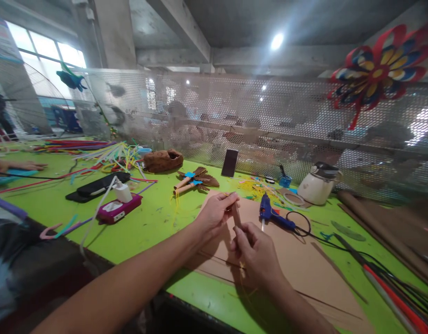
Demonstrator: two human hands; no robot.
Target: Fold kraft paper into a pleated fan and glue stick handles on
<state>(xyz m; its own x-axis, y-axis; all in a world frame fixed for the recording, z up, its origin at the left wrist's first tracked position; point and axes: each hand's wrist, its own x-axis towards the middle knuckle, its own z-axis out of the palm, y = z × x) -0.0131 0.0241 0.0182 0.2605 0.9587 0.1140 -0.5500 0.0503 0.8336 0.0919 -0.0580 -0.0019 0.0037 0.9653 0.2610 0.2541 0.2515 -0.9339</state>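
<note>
Over a sheet of brown cardboard [297, 260], both my hands grip one narrow brown strip [237, 215] that looks like paper or card. My left hand [219, 208] pinches its upper end between thumb and fingers. Lower down, my right hand [253, 246] is closed round the other end. Thin yellow strands [242, 273] hang below my right hand. A blue glue gun [269, 211] lies on the cardboard to the right of my hands. Beyond my left hand lie brown leaf-like pieces with rolled tubes [196, 181] and blue patches.
A purple power strip [119, 208] with a white plug and cable sits left, near a black case [99, 185]. Farther back are a brown pouch-like object [163, 161], a phone [229, 162] and a white kettle [317, 184]. Another person's hand [26, 165] rests at far left.
</note>
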